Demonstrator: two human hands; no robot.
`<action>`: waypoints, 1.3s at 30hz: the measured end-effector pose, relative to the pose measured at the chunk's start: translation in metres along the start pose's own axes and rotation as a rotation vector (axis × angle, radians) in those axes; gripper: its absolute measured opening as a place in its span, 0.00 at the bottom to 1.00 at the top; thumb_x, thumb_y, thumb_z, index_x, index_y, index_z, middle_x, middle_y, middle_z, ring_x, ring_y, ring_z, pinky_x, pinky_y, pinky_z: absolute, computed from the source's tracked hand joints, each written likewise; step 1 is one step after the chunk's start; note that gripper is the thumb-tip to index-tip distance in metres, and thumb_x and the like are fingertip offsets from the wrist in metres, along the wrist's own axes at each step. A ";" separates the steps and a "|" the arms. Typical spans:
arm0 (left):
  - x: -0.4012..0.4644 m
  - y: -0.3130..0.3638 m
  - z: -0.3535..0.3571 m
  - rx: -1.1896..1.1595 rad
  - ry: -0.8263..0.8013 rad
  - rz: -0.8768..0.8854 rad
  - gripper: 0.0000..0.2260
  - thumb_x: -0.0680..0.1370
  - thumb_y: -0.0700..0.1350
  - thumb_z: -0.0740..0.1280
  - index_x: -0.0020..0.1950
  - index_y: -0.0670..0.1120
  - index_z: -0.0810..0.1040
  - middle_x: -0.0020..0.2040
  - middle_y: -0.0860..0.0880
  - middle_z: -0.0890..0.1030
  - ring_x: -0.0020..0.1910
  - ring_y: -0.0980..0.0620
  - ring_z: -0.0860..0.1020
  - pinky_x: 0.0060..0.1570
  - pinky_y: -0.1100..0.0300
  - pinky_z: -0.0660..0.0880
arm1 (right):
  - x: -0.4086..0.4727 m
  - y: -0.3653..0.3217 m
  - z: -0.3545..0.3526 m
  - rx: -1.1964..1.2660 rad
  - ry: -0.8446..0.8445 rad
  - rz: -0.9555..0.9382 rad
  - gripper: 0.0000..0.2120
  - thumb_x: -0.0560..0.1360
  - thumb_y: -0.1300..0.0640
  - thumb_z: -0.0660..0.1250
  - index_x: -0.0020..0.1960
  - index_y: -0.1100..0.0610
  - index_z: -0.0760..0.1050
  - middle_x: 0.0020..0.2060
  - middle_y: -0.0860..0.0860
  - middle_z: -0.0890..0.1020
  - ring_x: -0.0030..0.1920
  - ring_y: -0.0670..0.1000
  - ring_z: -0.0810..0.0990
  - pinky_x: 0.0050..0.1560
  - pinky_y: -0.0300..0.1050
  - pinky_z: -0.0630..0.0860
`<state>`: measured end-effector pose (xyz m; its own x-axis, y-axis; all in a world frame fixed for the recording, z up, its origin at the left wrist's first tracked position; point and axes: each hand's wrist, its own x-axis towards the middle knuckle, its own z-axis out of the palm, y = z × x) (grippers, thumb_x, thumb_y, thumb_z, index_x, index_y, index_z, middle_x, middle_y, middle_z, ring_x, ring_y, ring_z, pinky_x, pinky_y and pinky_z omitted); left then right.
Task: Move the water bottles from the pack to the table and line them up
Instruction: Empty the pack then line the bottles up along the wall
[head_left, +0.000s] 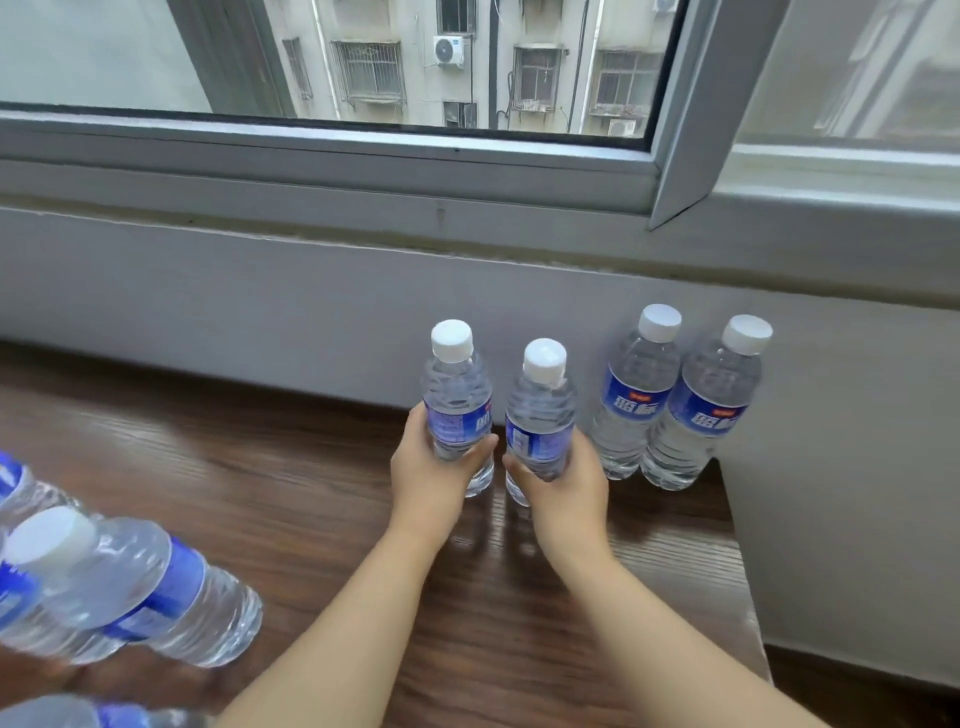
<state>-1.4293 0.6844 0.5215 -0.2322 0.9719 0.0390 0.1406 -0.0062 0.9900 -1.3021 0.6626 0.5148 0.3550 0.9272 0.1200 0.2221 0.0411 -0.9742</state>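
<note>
Two clear water bottles with white caps and blue labels stand side by side against the wall, one (636, 389) just left of the other (704, 410), at the table's far right. My left hand (431, 467) grips a third bottle (457, 395), upright on the table. My right hand (566, 483) grips a fourth bottle (540, 410), right beside it and just left of the standing pair. The pack of remaining bottles (130, 587) sits at the near left, blurred, with several bottles in it.
The dark wooden table (291, 467) runs along a grey wall (260, 291) under a window sill. The table's right edge (748, 587) meets a wall corner just past the rightmost bottle. Bare table lies between the pack and my hands.
</note>
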 end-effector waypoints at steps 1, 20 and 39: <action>0.004 -0.002 0.004 0.000 -0.005 -0.003 0.22 0.66 0.43 0.78 0.56 0.52 0.77 0.48 0.56 0.83 0.49 0.59 0.81 0.49 0.63 0.76 | 0.004 0.002 0.002 0.005 0.009 0.007 0.18 0.65 0.62 0.77 0.45 0.44 0.74 0.45 0.47 0.81 0.48 0.44 0.80 0.45 0.35 0.72; 0.062 -0.010 0.025 0.089 -0.210 0.070 0.24 0.65 0.45 0.79 0.56 0.53 0.75 0.58 0.48 0.72 0.55 0.51 0.76 0.62 0.52 0.74 | 0.036 0.007 0.011 0.036 0.108 0.058 0.27 0.68 0.64 0.76 0.63 0.56 0.69 0.48 0.42 0.78 0.46 0.34 0.76 0.40 0.18 0.69; 0.062 -0.024 0.011 0.102 -0.192 0.032 0.30 0.63 0.47 0.80 0.61 0.49 0.72 0.57 0.51 0.76 0.56 0.54 0.76 0.57 0.56 0.76 | 0.025 0.019 0.039 -0.192 0.412 0.080 0.33 0.65 0.52 0.78 0.64 0.57 0.67 0.60 0.50 0.74 0.59 0.49 0.75 0.54 0.39 0.70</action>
<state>-1.4365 0.7476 0.4982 -0.0398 0.9986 0.0344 0.2440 -0.0236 0.9695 -1.3242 0.7011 0.4922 0.7005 0.6977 0.1499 0.3296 -0.1301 -0.9351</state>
